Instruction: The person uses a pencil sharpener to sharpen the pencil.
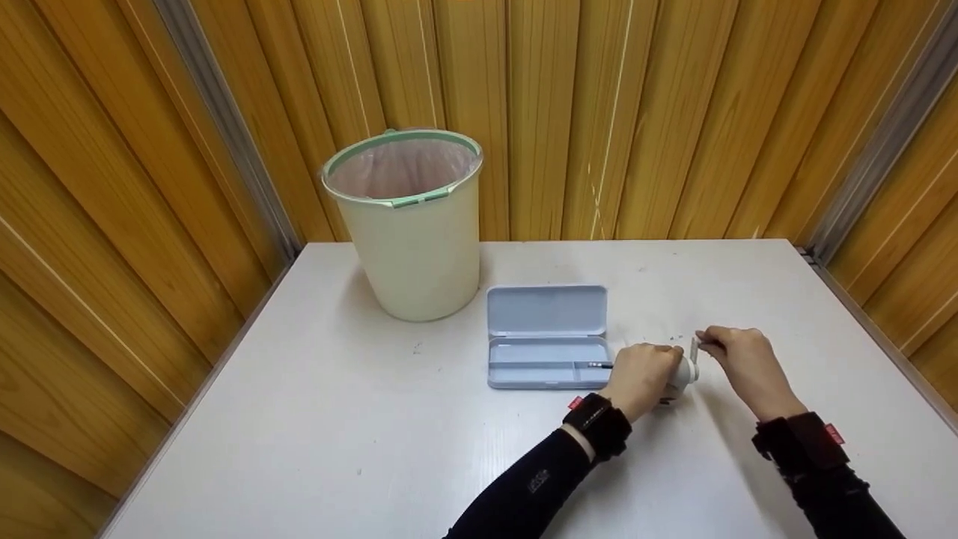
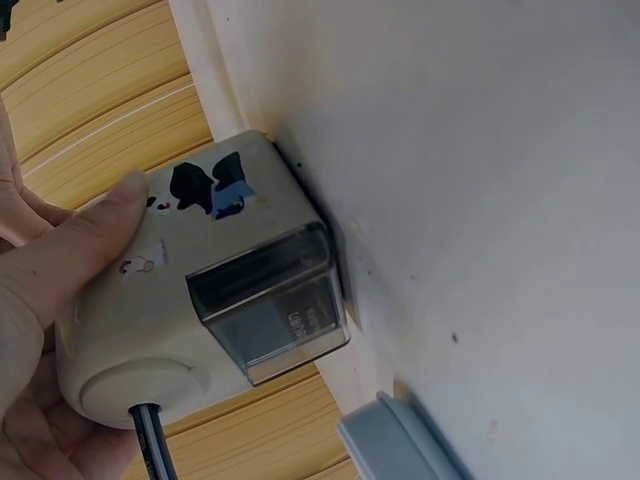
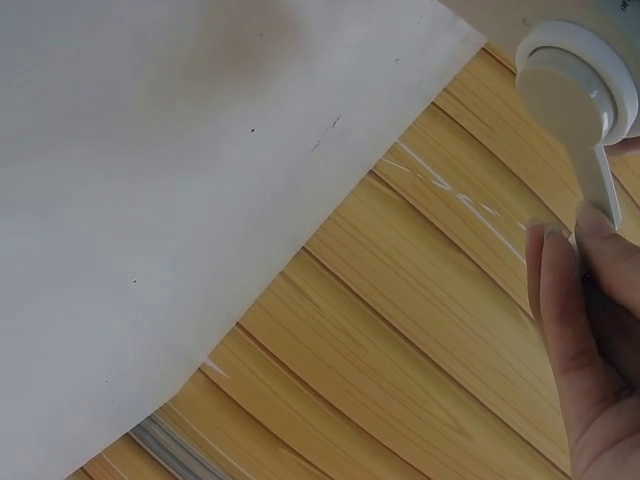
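My left hand [image 1: 642,378] grips a white hand-crank pencil sharpener [image 2: 225,240] near the right side of the table. Dark stickers mark its casing, and a smoky clear shavings drawer [image 2: 270,305] shows on one face. A dark pencil [image 2: 152,442] sticks out of its round entry hole, its end over the pencil case in the head view. On the sharpener's opposite side, my right hand [image 1: 748,367] pinches the end of the white crank handle [image 3: 597,185] between thumb and fingers. The left palm hides much of the sharpener in the head view.
A light blue pencil case [image 1: 546,311] lies with its lid up just left of the sharpener. Behind it to the left stands a cream bin [image 1: 419,254] with a green rim and a bag liner. Wood-patterned panels [image 1: 539,112] border the white table [image 1: 299,419].
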`<state>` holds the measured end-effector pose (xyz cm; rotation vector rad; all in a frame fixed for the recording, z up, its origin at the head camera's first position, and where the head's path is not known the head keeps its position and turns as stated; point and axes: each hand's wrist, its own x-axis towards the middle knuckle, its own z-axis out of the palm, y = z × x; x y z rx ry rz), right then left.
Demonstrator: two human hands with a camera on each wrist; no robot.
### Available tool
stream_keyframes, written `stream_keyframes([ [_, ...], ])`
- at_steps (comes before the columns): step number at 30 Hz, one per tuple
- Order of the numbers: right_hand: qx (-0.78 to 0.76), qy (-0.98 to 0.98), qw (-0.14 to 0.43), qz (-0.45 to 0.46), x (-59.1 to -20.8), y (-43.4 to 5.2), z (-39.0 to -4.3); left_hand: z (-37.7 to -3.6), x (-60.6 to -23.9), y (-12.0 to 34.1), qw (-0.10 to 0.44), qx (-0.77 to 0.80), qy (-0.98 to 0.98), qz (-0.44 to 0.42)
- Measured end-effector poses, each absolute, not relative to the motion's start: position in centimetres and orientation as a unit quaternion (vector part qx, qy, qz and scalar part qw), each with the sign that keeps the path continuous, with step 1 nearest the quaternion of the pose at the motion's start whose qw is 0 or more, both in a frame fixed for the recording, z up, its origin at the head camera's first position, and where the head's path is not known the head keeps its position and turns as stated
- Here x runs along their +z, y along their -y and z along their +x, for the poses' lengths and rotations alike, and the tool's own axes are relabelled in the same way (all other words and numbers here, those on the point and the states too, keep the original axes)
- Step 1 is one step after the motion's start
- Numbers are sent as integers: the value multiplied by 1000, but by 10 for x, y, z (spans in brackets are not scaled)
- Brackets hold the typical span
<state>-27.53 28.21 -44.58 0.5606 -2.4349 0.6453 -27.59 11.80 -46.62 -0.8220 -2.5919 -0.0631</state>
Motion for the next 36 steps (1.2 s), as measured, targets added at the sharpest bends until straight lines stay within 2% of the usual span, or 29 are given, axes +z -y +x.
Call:
stream_keyframes([
  [9, 237, 906, 282, 210, -454, -280, -282, -277, -467, -116, 214, -16, 932, -294],
  [18, 246, 927, 217, 181, -462, -284, -290, -275, -469, -119, 221, -21, 928, -298],
  [36, 240, 942, 144, 187, -458, -283, -300, -275, -469, -115, 215, -34, 928, -304],
])
